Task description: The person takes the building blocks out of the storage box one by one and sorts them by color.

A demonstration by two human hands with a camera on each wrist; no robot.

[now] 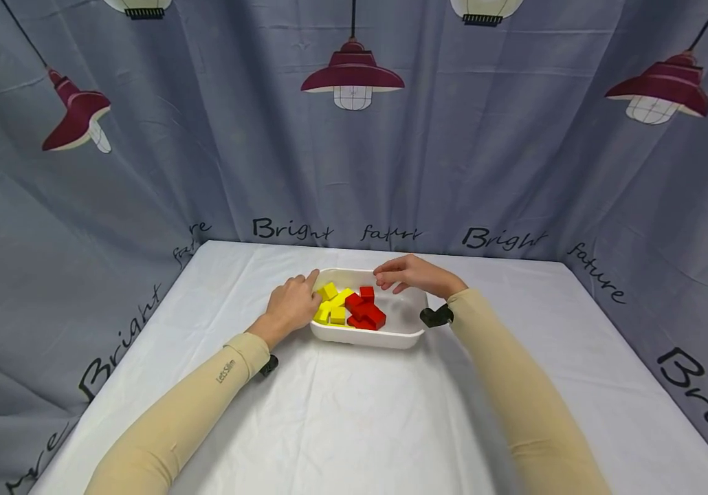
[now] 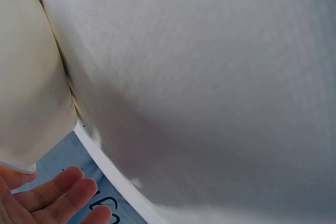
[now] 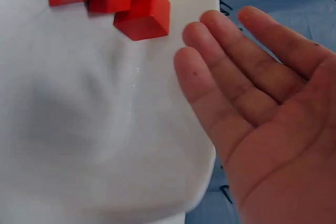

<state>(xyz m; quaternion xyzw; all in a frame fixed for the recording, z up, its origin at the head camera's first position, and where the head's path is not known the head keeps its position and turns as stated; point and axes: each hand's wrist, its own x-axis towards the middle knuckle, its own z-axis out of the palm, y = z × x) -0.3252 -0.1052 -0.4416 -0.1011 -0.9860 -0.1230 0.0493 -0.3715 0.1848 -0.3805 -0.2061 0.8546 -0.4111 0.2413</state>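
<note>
Our left hand [image 1: 291, 302] touches the white tray's [image 1: 363, 337] left rim, fingers extended; apart from it, our right hand [image 1: 418, 273] hovers by the far rim, fingers loose. Near the table's [image 1: 360, 412] far edge, the tray carries yellow blocks [image 1: 337, 316] beside red blocks [image 1: 368, 311].

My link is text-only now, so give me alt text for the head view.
A white tray holds yellow blocks at its left and red blocks near its middle. A person's left hand is at the tray's left end; the right hand, holding nothing, is at the tray's far right side.
</note>
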